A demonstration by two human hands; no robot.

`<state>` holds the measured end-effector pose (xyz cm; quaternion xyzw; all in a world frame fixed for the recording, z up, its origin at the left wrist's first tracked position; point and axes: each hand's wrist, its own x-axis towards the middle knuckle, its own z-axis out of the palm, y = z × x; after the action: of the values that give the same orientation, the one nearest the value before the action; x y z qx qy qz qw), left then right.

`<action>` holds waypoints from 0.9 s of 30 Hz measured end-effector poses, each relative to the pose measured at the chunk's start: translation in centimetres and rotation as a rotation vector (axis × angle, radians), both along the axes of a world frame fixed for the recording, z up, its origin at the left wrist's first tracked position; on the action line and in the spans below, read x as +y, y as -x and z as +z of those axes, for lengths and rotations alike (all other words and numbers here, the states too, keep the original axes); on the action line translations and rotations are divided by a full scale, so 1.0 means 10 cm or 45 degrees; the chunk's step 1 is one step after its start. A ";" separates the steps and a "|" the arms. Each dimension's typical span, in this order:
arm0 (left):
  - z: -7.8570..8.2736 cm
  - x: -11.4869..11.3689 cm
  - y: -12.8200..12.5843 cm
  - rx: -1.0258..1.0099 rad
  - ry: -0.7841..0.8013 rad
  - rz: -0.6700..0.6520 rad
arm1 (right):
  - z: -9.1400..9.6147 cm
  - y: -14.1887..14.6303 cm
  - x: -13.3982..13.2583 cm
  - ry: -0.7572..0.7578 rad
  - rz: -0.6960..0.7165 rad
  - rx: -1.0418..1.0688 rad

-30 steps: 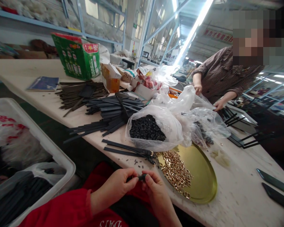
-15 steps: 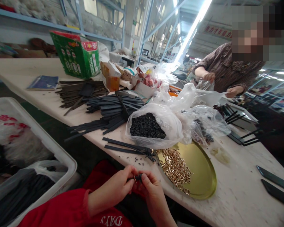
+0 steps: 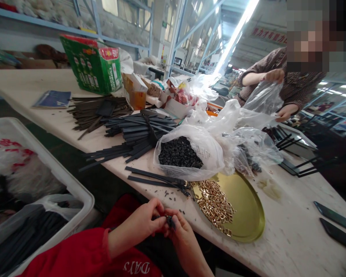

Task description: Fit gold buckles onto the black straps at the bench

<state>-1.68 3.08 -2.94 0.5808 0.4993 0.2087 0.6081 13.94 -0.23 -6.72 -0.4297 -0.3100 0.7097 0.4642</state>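
Close together at the table's front edge, both of my hands are closed on a small black strap end (image 3: 170,221). My left hand (image 3: 142,225) pinches it from the left, while the thumb and fingers of my right hand (image 3: 184,234) grip it on the right. Most of the strap is hidden by the fingers. Just beyond lie several black straps (image 3: 152,179) with gold buckles at their ends. To the right, a gold tray (image 3: 246,215) holds a heap of small gold buckles (image 3: 215,206). Behind it, an open plastic bag (image 3: 213,157) contains many small black pieces (image 3: 178,154).
Bundles of dark straps (image 3: 138,130) lie farther back, near a green carton (image 3: 92,69) and a blue booklet (image 3: 53,99). A white bin (image 3: 86,198) stands at left. Two dark flat objects (image 3: 336,216) rest at right. Across the table, a co-worker's hand (image 3: 273,75) holds a clear bag.
My fingers have shifted slightly around the strap end, and the gold glint seen there before is now mostly covered. The co-worker has lifted a clear plastic bag higher.
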 end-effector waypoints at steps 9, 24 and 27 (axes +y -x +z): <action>0.02 0.03 -0.06 0.338 -0.212 -0.047 | 0.01 -0.04 0.02 0.063 0.126 0.110; -0.05 0.00 -0.07 0.249 -0.030 -0.080 | -0.11 -0.07 0.04 -0.067 0.096 -0.152; -0.07 -0.02 -0.06 0.204 -0.017 -0.075 | -0.10 -0.06 0.02 -0.055 0.039 -0.185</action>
<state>-1.10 2.92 -3.66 0.6141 0.5276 0.1469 0.5683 14.58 0.00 -7.73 -0.4653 -0.3646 0.6768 0.4387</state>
